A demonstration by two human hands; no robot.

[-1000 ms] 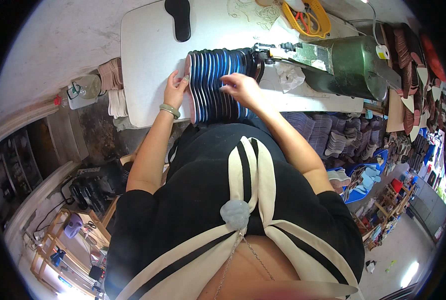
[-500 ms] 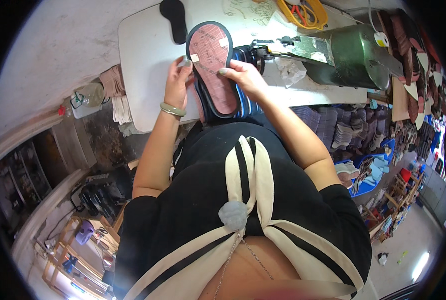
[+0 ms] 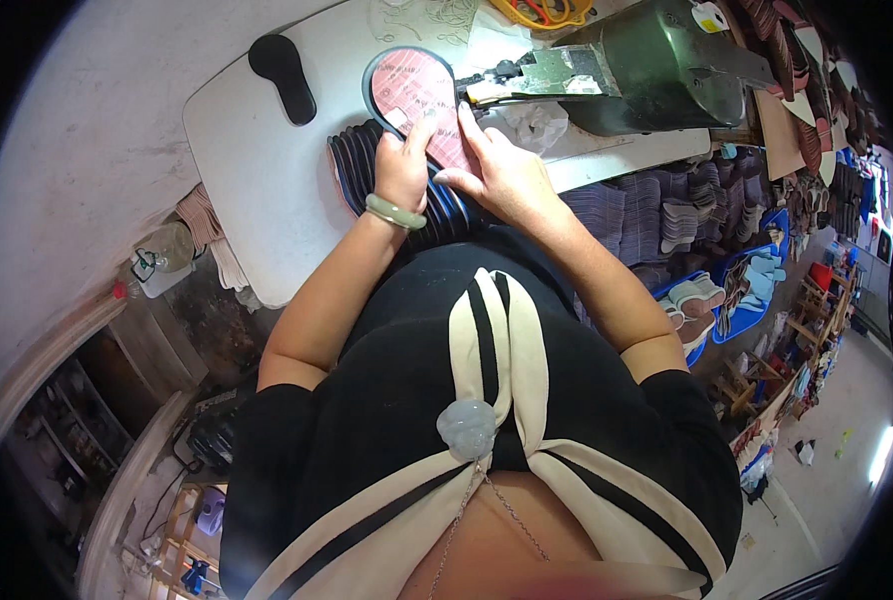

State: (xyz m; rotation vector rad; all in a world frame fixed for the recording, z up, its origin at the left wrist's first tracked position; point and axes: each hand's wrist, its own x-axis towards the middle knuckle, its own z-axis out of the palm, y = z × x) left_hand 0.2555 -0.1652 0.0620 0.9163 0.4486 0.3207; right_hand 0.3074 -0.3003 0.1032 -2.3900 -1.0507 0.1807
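Observation:
A shoe insole (image 3: 412, 85) with a pink printed face and a dark rim is held up over the white table, its rounded broad end pointing away from me. My left hand (image 3: 404, 178) grips its lower left part, thumb on the pink face. My right hand (image 3: 512, 178) lies along its right edge, fingers stretched forward and thumb toward the narrower end, which the hands partly hide. The insole's right edge is close to the working end of a green machine (image 3: 657, 70); whether they touch I cannot tell. Below my hands stands a row of dark insoles (image 3: 352, 165).
A single black insole (image 3: 285, 82) lies at the table's far left. Crumpled plastic (image 3: 537, 125) sits by the machine, and a yellow basket (image 3: 567, 15) stands behind it. Stacked dark pieces (image 3: 597, 220) and blue crates (image 3: 742, 300) are at the right, below the table (image 3: 237, 180).
The insole has come next to the machine's working end. My left hand has moved onto its lower part, and my right fingers now stretch along its edge. More of the insole row shows.

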